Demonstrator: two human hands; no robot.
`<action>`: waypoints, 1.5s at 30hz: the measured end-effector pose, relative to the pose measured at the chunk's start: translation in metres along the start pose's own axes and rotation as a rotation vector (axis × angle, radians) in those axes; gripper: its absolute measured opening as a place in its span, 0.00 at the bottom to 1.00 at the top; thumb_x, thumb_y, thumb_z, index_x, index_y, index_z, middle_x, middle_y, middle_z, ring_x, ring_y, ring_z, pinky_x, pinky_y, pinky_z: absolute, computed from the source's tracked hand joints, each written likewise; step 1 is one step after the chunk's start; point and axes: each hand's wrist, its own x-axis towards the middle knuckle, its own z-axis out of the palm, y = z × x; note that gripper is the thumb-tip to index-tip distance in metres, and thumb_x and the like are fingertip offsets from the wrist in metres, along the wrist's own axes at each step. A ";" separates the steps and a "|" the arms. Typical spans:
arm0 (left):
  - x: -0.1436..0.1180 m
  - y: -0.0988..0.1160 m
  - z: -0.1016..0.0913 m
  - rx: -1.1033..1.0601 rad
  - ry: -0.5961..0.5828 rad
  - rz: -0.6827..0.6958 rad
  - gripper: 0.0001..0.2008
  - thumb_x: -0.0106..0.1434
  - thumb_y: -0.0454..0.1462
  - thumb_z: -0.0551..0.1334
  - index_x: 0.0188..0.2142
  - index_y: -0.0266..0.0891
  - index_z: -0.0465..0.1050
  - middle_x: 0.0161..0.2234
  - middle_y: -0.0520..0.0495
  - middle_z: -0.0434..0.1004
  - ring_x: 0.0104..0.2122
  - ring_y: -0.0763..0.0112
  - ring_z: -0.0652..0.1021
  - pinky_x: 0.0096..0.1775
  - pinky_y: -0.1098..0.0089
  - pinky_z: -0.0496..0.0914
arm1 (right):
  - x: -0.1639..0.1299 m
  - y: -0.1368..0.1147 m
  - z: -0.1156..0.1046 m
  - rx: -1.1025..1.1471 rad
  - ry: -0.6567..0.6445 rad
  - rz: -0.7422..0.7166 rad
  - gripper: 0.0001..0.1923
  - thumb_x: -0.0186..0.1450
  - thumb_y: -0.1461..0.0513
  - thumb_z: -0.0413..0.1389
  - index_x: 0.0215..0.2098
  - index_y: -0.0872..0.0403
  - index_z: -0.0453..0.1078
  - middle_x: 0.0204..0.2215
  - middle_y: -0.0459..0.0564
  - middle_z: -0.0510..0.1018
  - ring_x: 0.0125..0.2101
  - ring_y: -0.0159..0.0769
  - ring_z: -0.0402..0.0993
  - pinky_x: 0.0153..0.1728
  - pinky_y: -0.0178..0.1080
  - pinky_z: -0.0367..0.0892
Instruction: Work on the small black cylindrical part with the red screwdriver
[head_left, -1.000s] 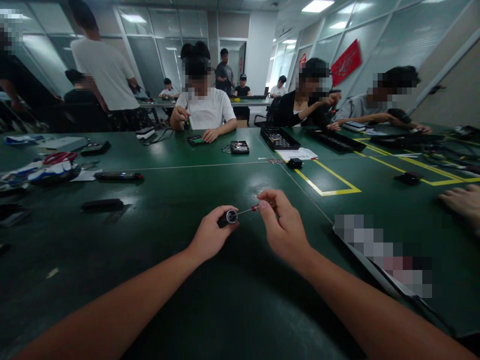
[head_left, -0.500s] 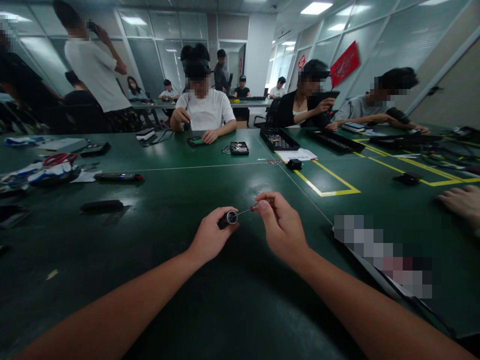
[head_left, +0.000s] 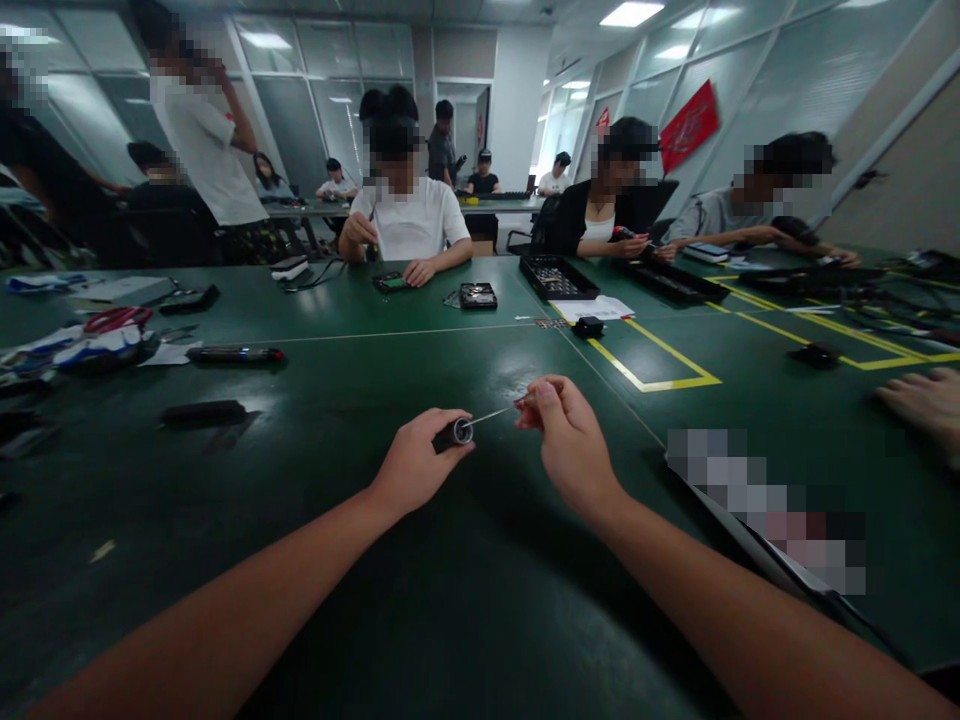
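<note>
My left hand grips the black handle; right hand pinches the thin bit w/ fingertips. I'd keep both coaxial, steady, no bending.

Two hands working a thin rod at a small black cylinder over a green table.

The left hand is gripping the black cylinder; the right hand is pinching the thin metal rod, whose tip is meeting the cylinder's end, above the green table.
</note>
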 end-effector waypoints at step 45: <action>-0.003 -0.008 0.002 -0.034 0.011 0.004 0.16 0.64 0.35 0.68 0.51 0.43 0.77 0.48 0.47 0.80 0.48 0.63 0.78 0.52 0.60 0.72 | -0.013 -0.018 -0.004 -0.371 -0.155 -0.241 0.12 0.75 0.55 0.50 0.45 0.49 0.74 0.31 0.47 0.80 0.30 0.38 0.76 0.33 0.42 0.66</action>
